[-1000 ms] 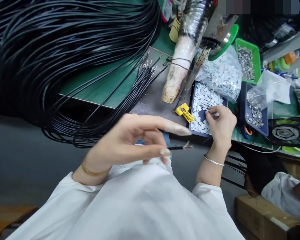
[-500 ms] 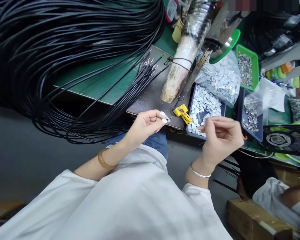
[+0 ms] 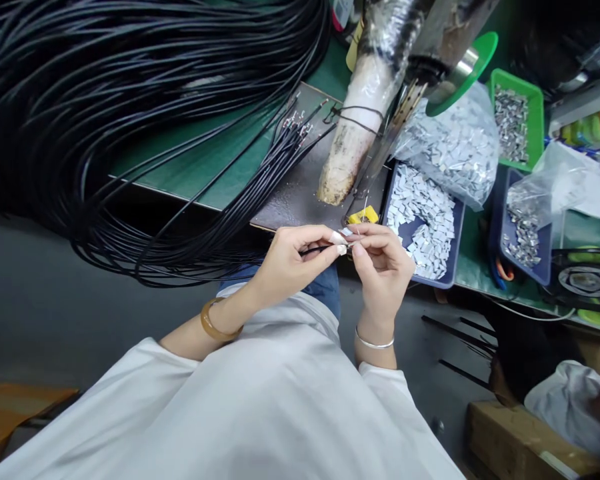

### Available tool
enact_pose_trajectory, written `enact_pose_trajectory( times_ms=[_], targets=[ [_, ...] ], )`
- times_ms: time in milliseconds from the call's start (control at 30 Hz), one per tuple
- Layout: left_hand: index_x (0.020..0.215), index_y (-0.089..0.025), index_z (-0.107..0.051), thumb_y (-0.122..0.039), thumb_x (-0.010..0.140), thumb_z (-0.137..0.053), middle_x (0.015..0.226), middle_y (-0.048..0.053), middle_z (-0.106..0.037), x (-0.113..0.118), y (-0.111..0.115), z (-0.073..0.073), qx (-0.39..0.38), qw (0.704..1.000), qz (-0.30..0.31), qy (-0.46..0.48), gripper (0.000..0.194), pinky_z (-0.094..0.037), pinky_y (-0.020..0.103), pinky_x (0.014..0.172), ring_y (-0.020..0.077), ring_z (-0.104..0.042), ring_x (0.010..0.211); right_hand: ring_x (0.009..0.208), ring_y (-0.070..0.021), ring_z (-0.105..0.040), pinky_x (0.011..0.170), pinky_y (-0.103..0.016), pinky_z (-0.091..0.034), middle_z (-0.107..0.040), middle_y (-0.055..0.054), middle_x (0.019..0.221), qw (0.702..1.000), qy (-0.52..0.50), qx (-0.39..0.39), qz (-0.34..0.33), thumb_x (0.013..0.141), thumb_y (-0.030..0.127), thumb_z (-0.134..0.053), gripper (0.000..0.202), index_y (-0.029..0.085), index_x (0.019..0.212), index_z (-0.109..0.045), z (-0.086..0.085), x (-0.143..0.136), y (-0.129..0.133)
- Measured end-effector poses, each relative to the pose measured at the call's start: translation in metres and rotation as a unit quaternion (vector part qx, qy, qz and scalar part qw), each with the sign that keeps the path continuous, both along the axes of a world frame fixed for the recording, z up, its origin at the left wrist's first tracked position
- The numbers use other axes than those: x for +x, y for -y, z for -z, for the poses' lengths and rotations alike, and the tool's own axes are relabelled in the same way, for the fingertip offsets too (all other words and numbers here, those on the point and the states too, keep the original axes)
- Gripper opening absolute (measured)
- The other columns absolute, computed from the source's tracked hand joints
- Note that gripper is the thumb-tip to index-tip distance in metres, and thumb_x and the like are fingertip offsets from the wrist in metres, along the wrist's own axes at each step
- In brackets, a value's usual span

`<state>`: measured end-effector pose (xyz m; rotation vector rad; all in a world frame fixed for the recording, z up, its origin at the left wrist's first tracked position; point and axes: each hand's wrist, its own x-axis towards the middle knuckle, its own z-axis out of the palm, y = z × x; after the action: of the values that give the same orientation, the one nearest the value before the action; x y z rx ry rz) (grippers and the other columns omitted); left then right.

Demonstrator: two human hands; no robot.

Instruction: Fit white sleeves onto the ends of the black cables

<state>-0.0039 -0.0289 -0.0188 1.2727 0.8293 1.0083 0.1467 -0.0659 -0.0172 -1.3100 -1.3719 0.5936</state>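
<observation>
My left hand is closed in a pinch round a black cable, close to its stripped end. Two of its fingertips are wrapped in white tape. Fingertip to fingertip with it, my right hand pinches the thin wires at the cable's end. A small pale chip shows by the right fingers; whether they grip it I cannot tell. Just behind the hands lies a yellow clip-like tool, partly hidden. Right of them stands a blue tray of small whitish flat pieces.
A big bundle of black cables fills the left. A wrapped post-like machine part slants above the hands. Farther right are a bag of whitish pieces, a green tray and another blue tray with metal parts. A co-worker's sleeve shows lower right.
My right hand has moved left from beside the tray of whitish pieces to the cable end, meeting my left hand. The view has shifted slightly.
</observation>
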Motion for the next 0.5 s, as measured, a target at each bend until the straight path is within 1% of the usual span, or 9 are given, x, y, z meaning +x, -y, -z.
enact_pose_trajectory(
  times_ms=[67,133,200,267,333,367,433,500],
  targets=[
    [0.084,-0.012,-0.071,-0.026,0.087,-0.07,0.068,0.001,-0.066,-0.001,0.001,0.001,-0.005,1.0,0.011,0.012,0.014,-0.049,0.018,0.059,0.0085,-0.058,0.06,0.094,-0.0162,-0.073,0.084,-0.034,-0.062,-0.074,-0.003,0.103,0.998,0.047,0.029,0.015,0.089,0.019,-0.067,0.004,0.022,0.087,-0.068,0.001,-0.001,0.002],
    [0.085,-0.013,-0.068,-0.029,0.088,-0.069,0.062,-0.001,-0.062,-0.001,0.0,0.001,-0.034,0.998,0.017,0.04,0.016,-0.047,0.017,0.056,0.0074,-0.056,0.056,0.097,-0.0171,-0.073,0.089,-0.037,-0.062,-0.074,-0.002,0.105,0.989,0.122,0.074,0.044,0.087,0.015,-0.068,0.01,0.024,0.091,-0.07,0.002,-0.003,0.004],
    [0.088,-0.013,-0.068,-0.031,0.088,-0.069,0.058,-0.003,-0.059,-0.001,-0.001,0.0,-0.066,0.995,0.023,0.068,0.019,-0.044,0.016,0.051,0.0062,-0.053,0.051,0.098,-0.0173,-0.073,0.09,-0.037,-0.062,-0.075,-0.001,0.104,0.977,0.175,0.104,0.071,0.087,0.013,-0.069,0.016,0.025,0.096,-0.072,0.003,-0.003,0.005],
    [0.089,-0.012,-0.072,-0.031,0.086,-0.072,0.057,-0.002,-0.06,-0.001,-0.004,-0.001,-0.086,0.993,0.021,0.076,0.019,-0.041,0.016,0.048,0.0055,-0.05,0.049,0.096,-0.0173,-0.074,0.088,-0.037,-0.063,-0.076,-0.001,0.102,0.972,0.179,0.117,0.095,0.089,0.011,-0.066,0.019,0.025,0.101,-0.072,0.004,-0.002,0.006],
    [0.085,-0.012,-0.075,-0.026,0.082,-0.075,0.062,0.0,-0.065,-0.001,-0.007,-0.002,-0.095,0.993,0.006,0.07,0.014,-0.043,0.016,0.05,0.0058,-0.053,0.052,0.096,-0.0178,-0.075,0.084,-0.037,-0.064,-0.077,-0.002,0.103,0.968,0.17,0.143,0.115,0.092,0.01,-0.062,0.022,0.024,0.106,-0.071,0.004,-0.002,0.007],
    [0.082,-0.012,-0.075,-0.023,0.08,-0.076,0.065,0.001,-0.068,0.0,-0.008,-0.003,-0.095,0.993,-0.002,0.068,0.011,-0.045,0.016,0.053,0.0061,-0.055,0.055,0.096,-0.018,-0.075,0.083,-0.036,-0.064,-0.077,-0.003,0.104,0.965,0.172,0.161,0.117,0.092,0.01,-0.061,0.023,0.024,0.107,-0.07,0.003,-0.002,0.008],
    [0.075,-0.012,-0.074,-0.018,0.076,-0.075,0.066,0.001,-0.069,0.0,-0.01,-0.003,-0.091,0.994,-0.01,0.065,0.007,-0.046,0.016,0.056,0.006,-0.056,0.056,0.094,-0.0175,-0.075,0.082,-0.035,-0.064,-0.078,-0.003,0.104,0.958,0.193,0.188,0.096,0.089,0.01,-0.065,0.021,0.023,0.106,-0.069,0.003,-0.003,0.009],
    [0.069,-0.012,-0.071,-0.015,0.074,-0.073,0.057,-0.002,-0.062,0.001,-0.011,-0.004,-0.084,0.995,-0.012,0.054,0.007,-0.04,0.015,0.051,0.0043,-0.049,0.051,0.093,-0.0163,-0.075,0.082,-0.032,-0.063,-0.078,-0.003,0.102,0.954,0.214,0.195,0.07,0.087,0.01,-0.069,0.02,0.022,0.104,-0.069,0.004,-0.004,0.009]
  ],
)
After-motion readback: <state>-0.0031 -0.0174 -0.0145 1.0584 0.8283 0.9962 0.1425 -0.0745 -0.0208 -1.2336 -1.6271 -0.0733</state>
